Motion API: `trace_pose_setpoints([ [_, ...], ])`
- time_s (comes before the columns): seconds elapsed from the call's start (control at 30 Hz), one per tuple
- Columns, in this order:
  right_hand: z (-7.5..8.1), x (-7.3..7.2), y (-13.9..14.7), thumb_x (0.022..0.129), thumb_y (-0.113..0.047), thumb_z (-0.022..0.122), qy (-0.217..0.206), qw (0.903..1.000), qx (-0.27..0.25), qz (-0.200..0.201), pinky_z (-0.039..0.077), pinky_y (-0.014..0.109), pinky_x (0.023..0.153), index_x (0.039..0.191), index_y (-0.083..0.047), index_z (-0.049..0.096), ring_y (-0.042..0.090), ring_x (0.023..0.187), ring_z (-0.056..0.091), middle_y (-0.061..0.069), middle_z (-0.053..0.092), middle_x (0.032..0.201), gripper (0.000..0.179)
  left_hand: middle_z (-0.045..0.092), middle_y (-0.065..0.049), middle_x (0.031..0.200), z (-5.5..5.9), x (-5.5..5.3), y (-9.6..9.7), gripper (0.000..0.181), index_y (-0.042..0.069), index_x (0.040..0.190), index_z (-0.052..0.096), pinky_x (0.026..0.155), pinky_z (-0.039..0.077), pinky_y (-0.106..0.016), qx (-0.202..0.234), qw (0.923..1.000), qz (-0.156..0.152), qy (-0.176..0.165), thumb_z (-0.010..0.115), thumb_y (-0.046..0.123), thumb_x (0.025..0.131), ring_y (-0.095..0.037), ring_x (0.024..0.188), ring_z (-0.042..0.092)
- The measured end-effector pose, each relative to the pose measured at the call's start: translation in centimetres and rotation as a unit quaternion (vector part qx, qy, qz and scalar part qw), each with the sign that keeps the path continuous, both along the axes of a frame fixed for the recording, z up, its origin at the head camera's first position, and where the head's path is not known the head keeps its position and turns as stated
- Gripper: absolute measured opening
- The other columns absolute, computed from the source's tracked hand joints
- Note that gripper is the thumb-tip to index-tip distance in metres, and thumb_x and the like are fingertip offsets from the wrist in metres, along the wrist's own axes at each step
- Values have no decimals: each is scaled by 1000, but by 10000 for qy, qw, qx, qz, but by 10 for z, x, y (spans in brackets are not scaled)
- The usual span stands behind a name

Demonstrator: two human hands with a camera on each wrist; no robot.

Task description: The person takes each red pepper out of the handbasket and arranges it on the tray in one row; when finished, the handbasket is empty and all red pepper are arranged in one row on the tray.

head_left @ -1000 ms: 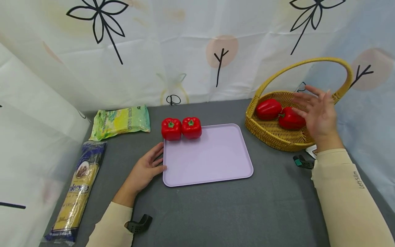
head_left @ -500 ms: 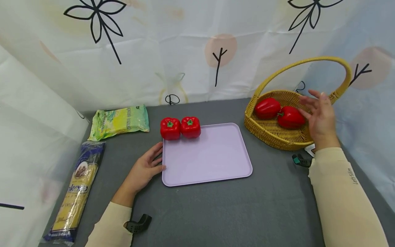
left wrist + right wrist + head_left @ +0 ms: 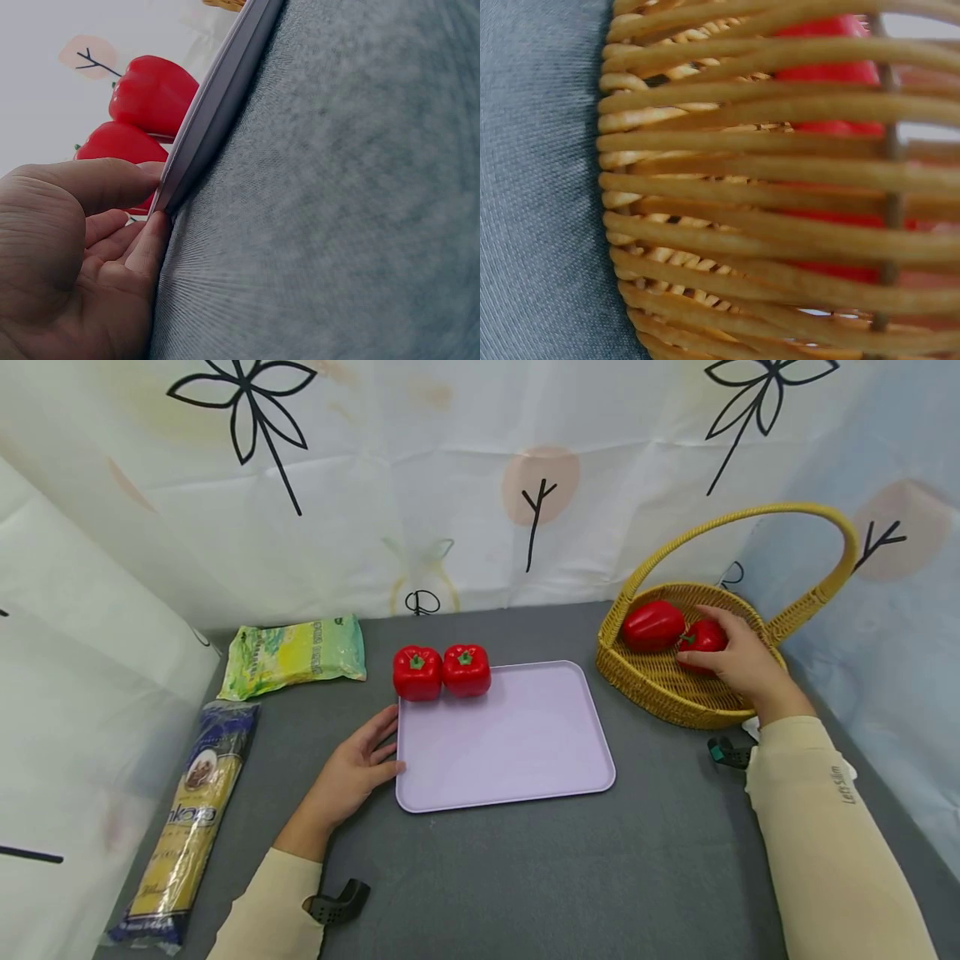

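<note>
My left hand [image 3: 358,767] holds the left edge of a pale purple tray [image 3: 517,743]; in the left wrist view the thumb lies at its rim [image 3: 187,139], with fingertips close by. Inside a yellow wicker basket [image 3: 660,697] at the right, my right hand [image 3: 742,664] grips a red bell pepper [image 3: 703,639], thumb on the near side and fingers on the far side. A second red bell pepper [image 3: 651,627] lies beside it. Basket weave fills the right wrist view and mostly hides that hand. Two more peppers [image 3: 417,673] [image 3: 467,671] stand upright at the tray's far-left corner.
A green-yellow packet [image 3: 296,656] lies at the back left, and a long bag of pasta [image 3: 187,827] in front of it. The basket's tall handle [image 3: 750,512] arches above the right hand's work. Patterned curtains [image 3: 450,510] border the grey tabletop [image 3: 525,877].
My right hand has come down from above the basket's right side, moved left into it and taken hold of the right-hand bell pepper. The left hand and tray have stayed put.
</note>
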State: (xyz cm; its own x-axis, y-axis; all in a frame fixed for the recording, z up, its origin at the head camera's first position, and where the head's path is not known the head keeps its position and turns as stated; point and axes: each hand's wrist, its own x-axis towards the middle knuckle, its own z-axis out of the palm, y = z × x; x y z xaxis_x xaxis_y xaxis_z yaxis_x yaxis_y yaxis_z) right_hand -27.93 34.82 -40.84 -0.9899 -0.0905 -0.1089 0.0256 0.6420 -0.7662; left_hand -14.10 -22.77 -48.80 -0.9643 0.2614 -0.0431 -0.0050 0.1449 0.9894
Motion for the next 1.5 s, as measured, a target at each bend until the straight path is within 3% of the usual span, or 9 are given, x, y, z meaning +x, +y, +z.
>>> trace_pose_setpoints([
  [0.17,-1,0,0,102,-3,71,274,9963,811,-57,25,83,115,172,-1,17,61,154,5,37,6,171,89,27,-12,177,1,0,0,89,3,172,26,117,42,-32,-14,10000,-19,-5,74,-11,97,-29,160,30],
  [0.33,-2,-1,-1,101,-5,70,409,9923,1135,-279,27,84,112,170,4,19,64,150,12,40,14,166,86,27,-12,177,2,0,1,90,2,172,26,117,41,-32,-25,10000,1,-32,73,-12,97,-29,160,30],
  [0.47,-3,-2,-3,101,-10,73,470,9920,1072,-469,30,82,113,169,5,19,62,150,14,40,13,166,89,27,-12,177,2,0,0,90,2,172,25,117,41,-32,-53,10000,5,-19,73,-13,97,-29,160,29],
  [0.8,1,7,-6,104,-34,74,962,9918,248,-810,43,68,114,174,-9,23,50,144,34,31,29,160,91,27,-12,177,2,0,-1,90,2,172,26,117,41,-32,-31,10000,4,-41,74,-12,97,-29,160,30],
  [0.97,6,12,-7,105,-39,73,824,9914,-183,-1005,51,47,111,175,-13,21,41,142,36,25,25,165,91,27,-12,177,2,1,0,90,3,172,26,117,41,-33,-70,9999,55,-97,74,-11,97,-29,160,30],
  [1.1,9,17,-8,105,-41,73,716,9900,-502,-1110,51,40,112,175,-17,21,36,143,38,21,24,170,90,27,-12,177,3,1,1,90,3,172,26,117,41,-34,-106,9999,75,-100,74,-11,97,-29,160,30],
  [1.3,14,24,-10,103,-26,79,734,9809,-1563,-900,53,13,93,173,-26,29,25,139,47,16,35,167,86,27,-12,177,4,1,1,90,3,172,26,117,41,-33,-92,9999,49,-107,74,-11,97,-29,160,30],
  [1.4,17,27,-13,101,-15,81,724,9681,-2305,-665,54,11,89,171,-24,33,25,140,48,15,35,167,85,27,-12,177,3,1,1,90,2,172,26,116,42,-32,-40,9999,46,-112,74,-12,97,-30,160,30],
  [1.5,21,31,-18,100,-8,81,701,9596,-2689,-442,55,13,89,170,-21,34,27,143,44,14,31,168,84,27,-13,177,3,1,0,91,2,171,26,116,42,-32,-14,9999,38,-106,74,-12,96,-30,160,30],
])
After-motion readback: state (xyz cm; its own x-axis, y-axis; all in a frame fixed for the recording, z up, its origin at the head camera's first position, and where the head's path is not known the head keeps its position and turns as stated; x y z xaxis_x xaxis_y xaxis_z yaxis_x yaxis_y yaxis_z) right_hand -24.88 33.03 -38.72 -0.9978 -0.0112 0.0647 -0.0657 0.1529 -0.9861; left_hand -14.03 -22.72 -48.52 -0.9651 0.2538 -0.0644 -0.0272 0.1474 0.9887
